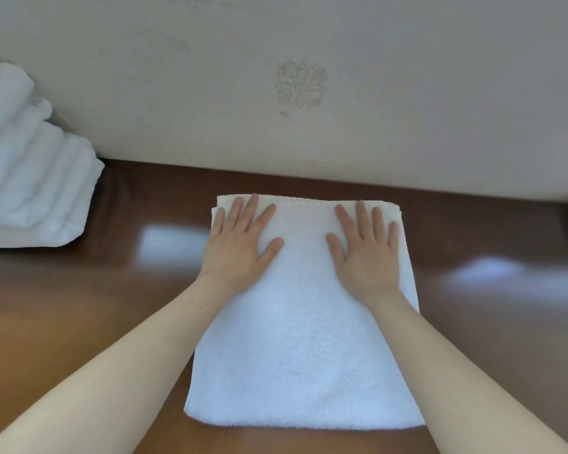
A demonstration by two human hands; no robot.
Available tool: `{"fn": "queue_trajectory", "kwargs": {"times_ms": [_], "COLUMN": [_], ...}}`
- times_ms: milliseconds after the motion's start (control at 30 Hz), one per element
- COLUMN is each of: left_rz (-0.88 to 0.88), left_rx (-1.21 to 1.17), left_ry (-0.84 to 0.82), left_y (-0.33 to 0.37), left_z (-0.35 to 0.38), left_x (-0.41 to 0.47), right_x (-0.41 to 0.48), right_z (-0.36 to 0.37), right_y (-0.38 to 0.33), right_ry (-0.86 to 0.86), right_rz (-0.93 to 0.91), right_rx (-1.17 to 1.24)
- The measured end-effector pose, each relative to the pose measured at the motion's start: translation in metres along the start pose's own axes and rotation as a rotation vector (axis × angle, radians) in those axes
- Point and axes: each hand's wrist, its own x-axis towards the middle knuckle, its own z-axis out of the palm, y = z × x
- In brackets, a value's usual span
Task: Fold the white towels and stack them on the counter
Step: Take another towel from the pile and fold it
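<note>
A white towel [304,339], folded into a long rectangle, lies flat on the glossy brown counter [79,306] right in front of me. My left hand [240,247] rests palm down on its far left part, fingers spread. My right hand [366,249] presses flat on the far right part the same way. Neither hand grips the cloth. A stack of folded white towels [30,168] sits at the far left of the counter, against the wall.
A pale wall [309,126] with a faint embossed ornament [301,84] rises directly behind the counter, just beyond the towel's far edge. Bare counter lies to the left and right of the towel.
</note>
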Motion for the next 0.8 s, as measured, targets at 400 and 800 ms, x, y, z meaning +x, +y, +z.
{"fn": "queue_trajectory", "kwargs": {"times_ms": [400,800], "left_rz": [0.373,0.416], "left_rx": [0.03,-0.101], "left_ry": [-0.084,-0.23], "left_y": [0.003,0.0], "left_z": [0.013,0.002], "left_x": [-0.096,-0.18], "right_x": [-0.122,-0.23], "right_z": [0.022,0.028], "right_y": [-0.034,-0.002], "right_ry": [0.045,-0.015], "right_rz": [0.149,0.282], "right_rx": [0.022,-0.031]}}
